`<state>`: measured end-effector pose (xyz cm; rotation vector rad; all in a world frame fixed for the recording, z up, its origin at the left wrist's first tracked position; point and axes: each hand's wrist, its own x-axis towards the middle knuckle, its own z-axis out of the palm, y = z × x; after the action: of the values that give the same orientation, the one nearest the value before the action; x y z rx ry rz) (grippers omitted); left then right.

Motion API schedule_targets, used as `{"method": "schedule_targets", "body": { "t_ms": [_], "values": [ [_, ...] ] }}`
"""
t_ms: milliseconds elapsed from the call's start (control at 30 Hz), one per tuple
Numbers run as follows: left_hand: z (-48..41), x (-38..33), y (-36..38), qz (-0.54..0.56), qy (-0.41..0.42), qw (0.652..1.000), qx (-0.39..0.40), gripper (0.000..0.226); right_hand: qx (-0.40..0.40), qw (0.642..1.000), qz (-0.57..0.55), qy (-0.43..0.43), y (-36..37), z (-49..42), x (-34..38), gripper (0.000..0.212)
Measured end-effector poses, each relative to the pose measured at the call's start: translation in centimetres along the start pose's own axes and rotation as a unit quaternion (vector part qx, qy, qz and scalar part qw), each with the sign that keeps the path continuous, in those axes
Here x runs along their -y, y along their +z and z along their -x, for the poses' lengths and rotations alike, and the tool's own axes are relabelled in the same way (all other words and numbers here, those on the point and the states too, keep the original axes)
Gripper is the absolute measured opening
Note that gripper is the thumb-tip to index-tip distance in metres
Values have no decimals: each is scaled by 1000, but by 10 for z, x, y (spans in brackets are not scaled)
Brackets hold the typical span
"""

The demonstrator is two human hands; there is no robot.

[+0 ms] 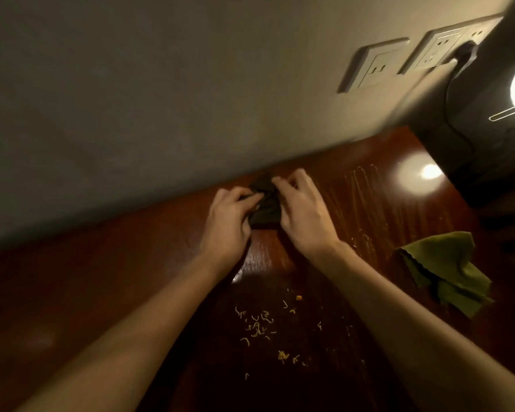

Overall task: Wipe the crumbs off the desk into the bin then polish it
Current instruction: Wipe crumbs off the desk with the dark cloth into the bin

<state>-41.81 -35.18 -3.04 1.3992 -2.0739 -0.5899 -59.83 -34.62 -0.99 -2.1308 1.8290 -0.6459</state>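
A dark bunched cloth [264, 214] lies on the reddish-brown wooden desk [131, 263] close to the wall. My left hand [229, 221] grips its left side and my right hand [302, 215] pinches its top and right side. Yellow noodle-like crumbs [259, 325] are scattered on the desk nearer to me, between my forearms. A second, green cloth [449, 269] lies crumpled on the desk to the right, touched by neither hand. No bin is in view.
Faint streaks and small crumbs [366, 203] mark the desk right of my hands. A dark lamp body [482, 129] with a bright bulb stands at the far right. Two wall sockets [372, 66], one holding a black plug, sit above the desk.
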Motion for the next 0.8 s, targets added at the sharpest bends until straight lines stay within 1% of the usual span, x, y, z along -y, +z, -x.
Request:
{"method": "schedule_targets", "body": {
  "t_ms": [67, 167, 233, 333, 367, 400, 433, 500, 533, 600, 700, 800],
  "values": [
    [-40, -7, -5, -28, 53, 998, 4, 52, -31, 999, 13, -18, -21, -24, -16, 35],
    [-100, -6, 3, -84, 93, 992, 30, 36, -16, 998, 52, -5, -37, -64, -40, 25],
    [-131, 3, 18, -102, 78, 989, 75, 31, 10, 994, 110, 10, -38, -85, -55, 24],
    [-141, 14, 42, -94, 69, 981, 152, 28, 99, 980, 172, 29, -25, -98, -73, 39],
    [-136, 16, 51, -85, 73, 981, 157, 28, 123, 975, 184, 17, -19, -98, -78, 41],
    [-126, 15, 59, -79, 72, 984, 143, 31, 133, 973, 188, -1, -12, -94, -82, 43],
    [-114, 13, 65, -81, 58, 988, 118, 35, 134, 976, 172, -12, -5, -89, -86, 47],
    [-92, 8, 74, -106, 48, 991, 71, 43, 143, 985, 100, -3, 8, -79, -90, 65],
    [-85, 8, 78, -118, 63, 989, 65, 46, 155, 986, 63, 15, 12, -74, -90, 73],
    [-80, 12, 81, -127, 91, 984, 81, 50, 155, 987, 10, 51, 17, -66, -92, 82],
    [-79, 17, 80, -118, 101, 981, 116, 51, 141, 988, -29, 63, 16, -52, -97, 82],
    [-68, 16, 77, -108, 124, 976, 144, 50, 142, 985, -58, 77, 11, -31, -97, 75]
  ]
}}
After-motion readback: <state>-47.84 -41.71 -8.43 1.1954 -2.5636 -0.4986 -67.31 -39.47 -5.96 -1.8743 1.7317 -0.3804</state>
